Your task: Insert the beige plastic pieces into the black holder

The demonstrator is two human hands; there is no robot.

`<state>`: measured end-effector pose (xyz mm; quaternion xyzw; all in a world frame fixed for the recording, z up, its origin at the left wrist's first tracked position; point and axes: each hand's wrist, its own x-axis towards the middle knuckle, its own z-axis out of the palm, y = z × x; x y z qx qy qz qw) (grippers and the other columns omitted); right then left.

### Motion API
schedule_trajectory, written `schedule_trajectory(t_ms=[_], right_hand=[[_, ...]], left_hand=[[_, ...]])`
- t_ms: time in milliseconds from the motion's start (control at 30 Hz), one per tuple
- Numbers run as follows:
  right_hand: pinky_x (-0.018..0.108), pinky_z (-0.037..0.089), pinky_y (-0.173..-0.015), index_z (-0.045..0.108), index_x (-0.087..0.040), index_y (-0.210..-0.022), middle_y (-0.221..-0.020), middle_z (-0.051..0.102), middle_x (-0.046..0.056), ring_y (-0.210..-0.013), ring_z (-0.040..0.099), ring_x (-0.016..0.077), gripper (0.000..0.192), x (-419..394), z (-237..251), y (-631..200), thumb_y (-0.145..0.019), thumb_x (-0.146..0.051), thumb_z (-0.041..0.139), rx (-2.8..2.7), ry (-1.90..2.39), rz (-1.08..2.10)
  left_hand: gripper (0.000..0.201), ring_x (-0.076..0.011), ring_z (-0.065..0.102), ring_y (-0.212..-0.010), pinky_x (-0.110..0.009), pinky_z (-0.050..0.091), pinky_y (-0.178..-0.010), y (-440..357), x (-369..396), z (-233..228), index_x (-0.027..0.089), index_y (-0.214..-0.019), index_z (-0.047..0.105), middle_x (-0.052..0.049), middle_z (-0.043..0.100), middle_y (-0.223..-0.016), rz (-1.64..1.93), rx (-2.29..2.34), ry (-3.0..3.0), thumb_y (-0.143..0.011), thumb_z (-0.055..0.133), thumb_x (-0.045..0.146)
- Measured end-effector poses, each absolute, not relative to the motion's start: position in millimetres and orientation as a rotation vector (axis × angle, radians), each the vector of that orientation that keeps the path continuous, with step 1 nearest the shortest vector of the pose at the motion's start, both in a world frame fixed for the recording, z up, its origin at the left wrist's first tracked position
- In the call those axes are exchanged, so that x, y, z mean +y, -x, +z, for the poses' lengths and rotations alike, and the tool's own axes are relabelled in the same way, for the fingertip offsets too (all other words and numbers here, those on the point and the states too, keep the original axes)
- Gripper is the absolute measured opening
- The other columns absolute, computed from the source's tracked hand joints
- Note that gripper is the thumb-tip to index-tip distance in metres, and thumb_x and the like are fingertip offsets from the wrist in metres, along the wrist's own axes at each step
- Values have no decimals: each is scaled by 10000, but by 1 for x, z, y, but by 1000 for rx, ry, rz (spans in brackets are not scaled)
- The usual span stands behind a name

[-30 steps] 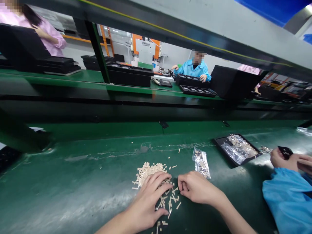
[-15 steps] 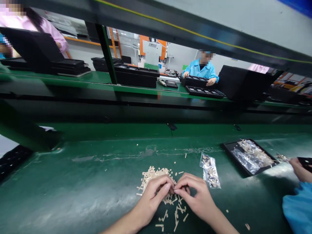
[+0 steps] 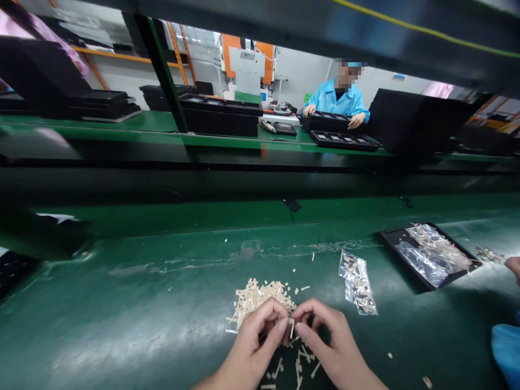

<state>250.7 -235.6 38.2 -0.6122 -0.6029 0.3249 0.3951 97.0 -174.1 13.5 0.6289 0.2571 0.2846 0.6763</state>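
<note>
We've got a long green worktop (image 3: 142,303), smooth and semi-gloss with pale light streaks and dull whitish scuffs, under a heap of small flat beige strips (image 3: 260,295) that look matt, paper or wood, can't tell which. We read the clear flat plastic bag (image 3: 359,284) as thin, creased and shiny, same film as the crumpled clear plastic bags (image 3: 422,265) in the shallow black rectangular tray (image 3: 393,238). Across from us: long black rectangular box (image 3: 221,120) matt, light blue jacket (image 3: 330,102) creased cloth.
</note>
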Motion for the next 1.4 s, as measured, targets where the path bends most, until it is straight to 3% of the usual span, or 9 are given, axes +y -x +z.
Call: schedule_trajectory(t_ms=[100, 433, 567, 700, 900, 1233, 1400], right_hand=[[184, 357, -470, 547, -179, -707, -603, 536, -32, -510, 464, 91, 144, -235, 36, -247, -826, -258, 531, -1489, 1613, 918], [202, 381, -507, 543, -167, -703, -627, 543, -15, -539, 487, 103, 199, -236, 33, -249, -848, -296, 500, -1350, 1539, 985], [210, 385, -473, 576, -175, -748, -673, 556, 0, -524, 477, 105, 107, -236, 28, -248, -826, -236, 537, -1371, 1568, 695], [247, 430, -552, 627, -183, -805, -754, 583, 39, -676, 536, 149, 97, -238, 31, -247, -814, -134, 544, -1576, 1437, 418], [299, 445, -628, 615, -167, -812, -737, 580, 41, -672, 532, 154, 136, -239, 35, -246, -785, -59, 539, -1681, 1398, 340], [283, 428, -562, 597, -177, -760, -701, 575, 37, -644, 522, 154, 118, -231, 33, -262, -794, -85, 532, -1667, 1520, 121], [308, 466, -631, 617, -163, -858, -794, 615, 68, -730, 556, 174, 195, -231, 30, -263, -772, -11, 530, -1768, 1487, -13]], left_hand=[[252, -115, 454, -609, -220, 352, -576, -97, -176, 11, 150, -775, 470, -4, 467, -667, 645, 592, -1488, -903, 403, 356], [243, -122, 479, -625, -224, 378, -596, -98, -176, 13, 151, -774, 504, -12, 491, -669, 637, 562, -1609, -913, 379, 305], [218, -127, 487, -638, -232, 367, -622, -96, -178, 12, 159, -766, 517, -14, 508, -665, 682, 608, -1770, -915, 378, 237], [164, -130, 484, -635, -232, 358, -610, -96, -181, 10, 168, -793, 505, -15, 504, -671, 721, 640, -1863, -905, 385, 178], [163, -148, 477, -660, -248, 354, -614, -98, -183, 13, 163, -788, 493, -38, 517, -695, 729, 595, -1980, -887, 371, 121], [248, -109, 451, -562, -221, 346, -548, -96, -177, 10, 154, -721, 479, 11, 466, -606, 669, 666, -1542, -903, 413, 310], [219, -104, 434, -548, -219, 345, -549, -99, -174, 12, 153, -761, 496, 26, 447, -587, 708, 699, -1464, -900, 430, 308]])
